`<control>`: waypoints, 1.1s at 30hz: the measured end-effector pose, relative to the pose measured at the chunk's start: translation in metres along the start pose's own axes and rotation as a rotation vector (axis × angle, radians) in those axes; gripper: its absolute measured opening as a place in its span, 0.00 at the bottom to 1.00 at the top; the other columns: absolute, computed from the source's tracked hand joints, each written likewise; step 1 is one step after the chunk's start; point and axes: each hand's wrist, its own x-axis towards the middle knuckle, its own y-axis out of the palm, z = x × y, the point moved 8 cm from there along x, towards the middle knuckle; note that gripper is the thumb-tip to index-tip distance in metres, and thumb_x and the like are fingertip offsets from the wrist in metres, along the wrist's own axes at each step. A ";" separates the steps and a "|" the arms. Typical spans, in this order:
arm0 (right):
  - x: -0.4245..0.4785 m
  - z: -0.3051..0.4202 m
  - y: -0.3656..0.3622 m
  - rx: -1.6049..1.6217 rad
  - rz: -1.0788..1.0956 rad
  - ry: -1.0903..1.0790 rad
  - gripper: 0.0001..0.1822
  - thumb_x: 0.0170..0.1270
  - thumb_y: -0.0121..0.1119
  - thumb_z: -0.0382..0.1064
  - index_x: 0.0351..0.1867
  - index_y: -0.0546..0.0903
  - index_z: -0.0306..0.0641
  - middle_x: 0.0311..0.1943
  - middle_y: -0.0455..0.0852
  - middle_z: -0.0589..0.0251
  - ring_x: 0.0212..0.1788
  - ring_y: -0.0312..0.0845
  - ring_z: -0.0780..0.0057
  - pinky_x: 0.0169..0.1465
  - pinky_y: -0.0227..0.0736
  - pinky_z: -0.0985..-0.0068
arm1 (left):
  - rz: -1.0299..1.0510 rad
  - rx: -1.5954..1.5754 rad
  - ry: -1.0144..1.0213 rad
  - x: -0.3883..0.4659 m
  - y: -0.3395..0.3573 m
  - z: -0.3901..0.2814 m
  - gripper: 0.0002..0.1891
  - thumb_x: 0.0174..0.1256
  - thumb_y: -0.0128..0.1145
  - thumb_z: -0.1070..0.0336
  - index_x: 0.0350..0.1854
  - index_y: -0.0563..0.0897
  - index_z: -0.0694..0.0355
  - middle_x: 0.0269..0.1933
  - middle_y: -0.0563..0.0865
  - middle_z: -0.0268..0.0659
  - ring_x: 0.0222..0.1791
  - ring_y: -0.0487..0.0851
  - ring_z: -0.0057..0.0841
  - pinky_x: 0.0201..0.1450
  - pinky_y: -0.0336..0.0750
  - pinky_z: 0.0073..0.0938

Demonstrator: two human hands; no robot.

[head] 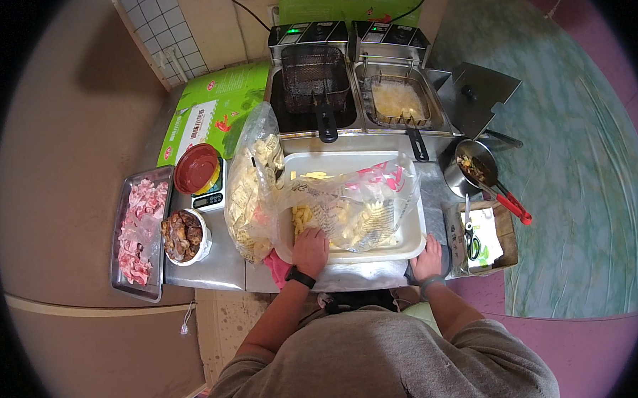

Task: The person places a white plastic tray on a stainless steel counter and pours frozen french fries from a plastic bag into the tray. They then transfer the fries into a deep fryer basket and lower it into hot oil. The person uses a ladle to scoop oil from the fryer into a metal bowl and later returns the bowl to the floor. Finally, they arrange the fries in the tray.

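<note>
A white plastic tub [343, 259] lies before me with cut potato strips [300, 217] in it and a clear printed plastic bag [361, 206] over them. My left hand [311, 250] reaches over the tub's near rim, its fingers at the bag's edge and the strips; whether they grip anything is hidden. My right hand [427, 258] rests at the tub's near right corner, fingers against the rim. Left of the tub leans a second clear bag [252, 196] full of pale pieces. A pink cloth [277, 268] sticks out beneath the tub's left corner.
Behind stand two fryers, one basket [316, 76] raised, the other [400, 101] in bubbling oil. Left are a raw meat tray [162, 235], a bowl of browned meat [184, 236] and a red bowl [196, 168] on a scale. Right are a pot [453, 175], red-handled tongs [511, 206] and scissors [469, 232].
</note>
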 end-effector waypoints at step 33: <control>-0.001 -0.001 0.000 0.000 -0.011 0.009 0.24 0.51 0.54 0.45 0.50 0.72 0.36 0.56 0.65 0.51 0.60 0.58 0.54 0.63 0.49 0.59 | -0.011 -0.017 0.004 -0.001 -0.001 0.000 0.08 0.52 0.50 0.65 0.30 0.78 0.65 0.37 0.80 0.41 0.42 0.75 0.35 0.47 0.68 0.33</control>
